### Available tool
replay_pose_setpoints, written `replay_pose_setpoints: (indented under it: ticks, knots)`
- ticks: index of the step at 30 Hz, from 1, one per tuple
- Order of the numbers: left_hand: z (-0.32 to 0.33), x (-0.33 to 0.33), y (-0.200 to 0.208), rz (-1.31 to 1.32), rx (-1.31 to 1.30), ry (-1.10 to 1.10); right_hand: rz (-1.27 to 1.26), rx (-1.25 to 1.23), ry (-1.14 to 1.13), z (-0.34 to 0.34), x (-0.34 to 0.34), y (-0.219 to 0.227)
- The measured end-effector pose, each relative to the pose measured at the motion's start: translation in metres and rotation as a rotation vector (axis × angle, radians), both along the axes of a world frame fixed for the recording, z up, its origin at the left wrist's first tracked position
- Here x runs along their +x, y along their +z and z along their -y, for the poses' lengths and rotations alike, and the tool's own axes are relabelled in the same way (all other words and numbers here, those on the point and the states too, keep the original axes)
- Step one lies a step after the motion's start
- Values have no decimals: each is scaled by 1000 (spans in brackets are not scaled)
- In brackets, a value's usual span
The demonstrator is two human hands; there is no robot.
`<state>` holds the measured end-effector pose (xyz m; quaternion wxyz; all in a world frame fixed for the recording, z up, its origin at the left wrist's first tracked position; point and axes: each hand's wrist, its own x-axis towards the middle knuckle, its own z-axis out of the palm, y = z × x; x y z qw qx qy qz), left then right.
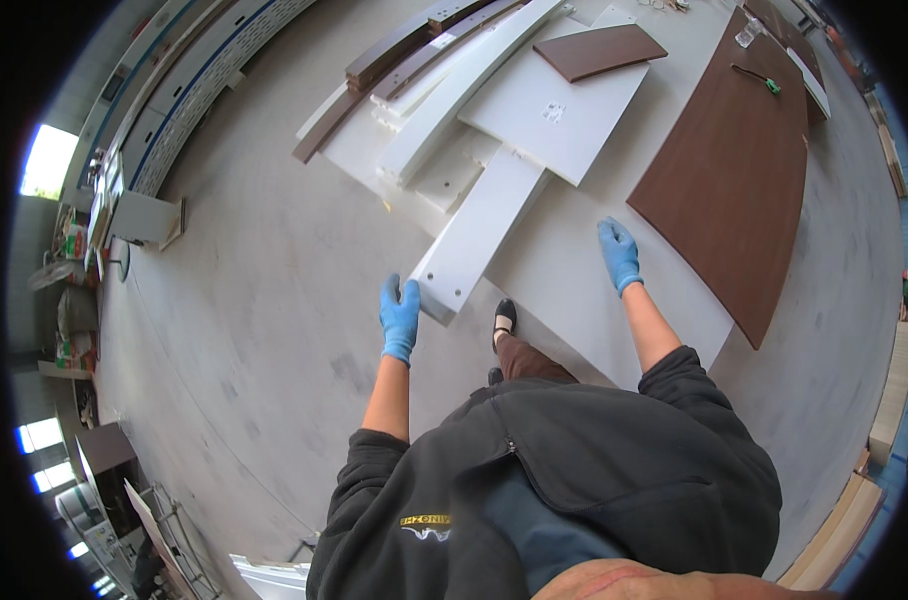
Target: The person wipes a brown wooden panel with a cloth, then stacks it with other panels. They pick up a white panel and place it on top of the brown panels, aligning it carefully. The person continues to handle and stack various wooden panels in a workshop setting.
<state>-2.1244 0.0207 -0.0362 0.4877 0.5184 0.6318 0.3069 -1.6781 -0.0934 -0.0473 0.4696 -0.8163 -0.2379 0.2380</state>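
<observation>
Both my hands wear blue gloves. My left hand point(400, 318) is beside the near end of a long white panel point(489, 215) with two dark holes. Its thumb and fingers are apart, and the thumb seems to touch the panel's corner. Over a wide pale board point(594, 290), my right hand point(619, 254) has its fingers curled in, with nothing visible in them. The white panel's far end meets a larger white panel point(564, 120) bearing a small label. A brown board point(599, 50) lies across that larger panel.
A big brown panel point(729, 160) lies to the right, with a green-handled tool point(771, 86) and a clear bottle point(747, 34) on it. Long white and brown strips point(414, 60) are stacked at far left of the panels. My foot point(505, 318) stands by the pale board.
</observation>
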Motion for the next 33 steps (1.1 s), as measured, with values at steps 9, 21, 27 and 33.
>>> replay_pose_setpoints:
  ticks: [9, 21, 27, 33]
  knots:
    - [-35, -6, 42, -71, -136, -394, -520, -16, 72, -95, -11, 18]
    - [-96, 6, 34, -11, -435, -831, -479, 62, -179, -59, -132, 9]
    - [-97, 0, 29, 108, -462, -833, 496, 39, -192, -90, -92, 42]
    - [-96, 1, 28, 115, -445, -876, 920, -155, 41, -209, -16, 82]
